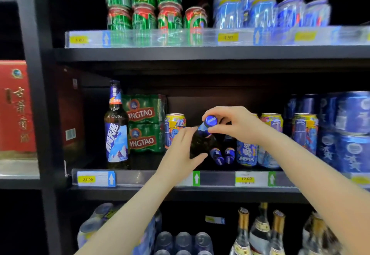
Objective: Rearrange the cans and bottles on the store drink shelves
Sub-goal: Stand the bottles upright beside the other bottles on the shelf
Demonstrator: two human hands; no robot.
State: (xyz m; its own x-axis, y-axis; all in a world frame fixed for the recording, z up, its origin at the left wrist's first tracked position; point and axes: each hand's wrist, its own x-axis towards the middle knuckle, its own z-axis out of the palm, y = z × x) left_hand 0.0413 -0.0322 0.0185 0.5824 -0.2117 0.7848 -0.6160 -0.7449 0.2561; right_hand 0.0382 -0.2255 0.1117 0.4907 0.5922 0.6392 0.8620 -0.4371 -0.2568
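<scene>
1. Both hands are on one dark bottle (200, 140) in front of the middle shelf (152, 178): the left hand (180, 150) wraps its fingers and thumb round the dark body, and the right hand (232, 122) pinches the blue cap (210, 120) from above.
2. That bottle is tilted, cap up and towards the right, body lower and to the left, held over the front of the middle shelf between a yellow can (174, 128) and a row of further yellow-topped cans (304, 130) on the right.
3. Just below and behind the held bottle, two more blue-capped bottle necks (222, 155) show on the shelf; how they lie I cannot tell.
4. At the left end of the same shelf stands an upright brown beer bottle (116, 126) with a blue-and-white label, touching or just beside stacked green Tsingtao packs (145, 123).
5. Dark blue cans (348, 132) are stacked at the far right of this shelf.
6. Yellow price tags (88, 179) sit in the shelf's front rail.
7. On the upper shelf (200, 52), blurred, stand green cans (144, 10) to the left and light blue cans (266, 12) to the right.
8. On the bottom level, clear bottles with gold necks (260, 232) stand at the right, and wrapped packs of cans (182, 240) sit left of them.
9. A red box (17, 106) stands in the neighbouring bay at the far left.
</scene>
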